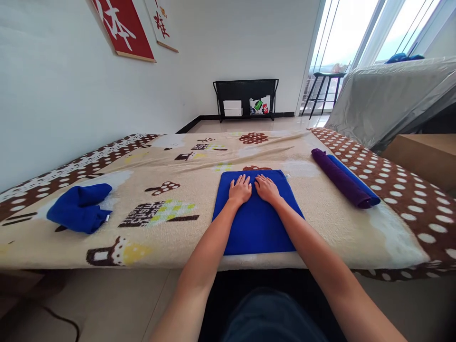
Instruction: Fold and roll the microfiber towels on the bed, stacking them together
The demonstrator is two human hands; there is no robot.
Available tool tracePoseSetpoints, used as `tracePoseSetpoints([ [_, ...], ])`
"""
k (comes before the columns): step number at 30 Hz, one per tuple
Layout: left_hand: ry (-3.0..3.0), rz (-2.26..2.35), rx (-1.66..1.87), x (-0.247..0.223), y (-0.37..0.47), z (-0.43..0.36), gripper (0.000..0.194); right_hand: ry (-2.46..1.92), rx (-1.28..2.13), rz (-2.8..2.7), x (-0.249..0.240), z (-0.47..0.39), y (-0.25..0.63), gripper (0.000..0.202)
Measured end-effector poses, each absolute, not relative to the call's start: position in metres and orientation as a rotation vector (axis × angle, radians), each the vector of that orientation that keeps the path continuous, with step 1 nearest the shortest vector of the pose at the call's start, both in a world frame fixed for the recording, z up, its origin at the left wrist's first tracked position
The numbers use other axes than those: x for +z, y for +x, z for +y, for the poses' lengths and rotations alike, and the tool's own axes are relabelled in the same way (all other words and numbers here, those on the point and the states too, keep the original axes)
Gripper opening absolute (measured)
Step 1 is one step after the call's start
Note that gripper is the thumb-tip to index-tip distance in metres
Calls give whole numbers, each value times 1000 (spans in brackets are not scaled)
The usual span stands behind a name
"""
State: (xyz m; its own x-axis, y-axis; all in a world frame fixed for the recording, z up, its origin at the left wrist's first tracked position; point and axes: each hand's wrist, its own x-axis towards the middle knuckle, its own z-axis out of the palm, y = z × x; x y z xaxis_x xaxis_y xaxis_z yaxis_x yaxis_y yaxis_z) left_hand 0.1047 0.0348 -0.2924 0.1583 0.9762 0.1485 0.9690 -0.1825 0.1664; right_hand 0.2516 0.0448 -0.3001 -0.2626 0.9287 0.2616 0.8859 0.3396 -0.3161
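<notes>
— Where is the blue cloth laid?
— It is spread flat on the patterned blanket, between the crumpled blue cloth and the purple and blue rolls.
— Is it gripped?
— No; it is pressed by the left hand and right hand, both unclenched, palms down, nothing grasped.

Both arms are stretched forward, and they come nearer to each other at the wrists. The left hand and the right hand lie palm down, side by side but apart, with fingers extended forward.
</notes>
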Motion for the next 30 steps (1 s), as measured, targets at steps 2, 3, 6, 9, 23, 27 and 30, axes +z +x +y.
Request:
tracePoseSetpoints([
  [2,2336,2028,349,-292,95,34,56,-1614,140,-2196,-300,44,263,45],
  [3,2318,2052,351,-291,90,33,56,-1627,136,-2186,-300,43,269,45],
  [6,2281,2103,353,-289,73,30,56,-1667,120,-2153,-299,41,290,44],
  [9,2288,2112,357,-285,62,23,56,-1677,94,-2129,-295,37,306,43],
  [23,2883,1414,427,-282,60,-141,51,-899,126,-2512,-296,-110,307,44],
  [27,2980,1534,500,-292,38,-174,56,-907,57,-2488,-302,-135,338,44],
  [30,3079,1518,505,-300,22,-191,60,-914,-56,-2493,-308,-151,353,49],
])
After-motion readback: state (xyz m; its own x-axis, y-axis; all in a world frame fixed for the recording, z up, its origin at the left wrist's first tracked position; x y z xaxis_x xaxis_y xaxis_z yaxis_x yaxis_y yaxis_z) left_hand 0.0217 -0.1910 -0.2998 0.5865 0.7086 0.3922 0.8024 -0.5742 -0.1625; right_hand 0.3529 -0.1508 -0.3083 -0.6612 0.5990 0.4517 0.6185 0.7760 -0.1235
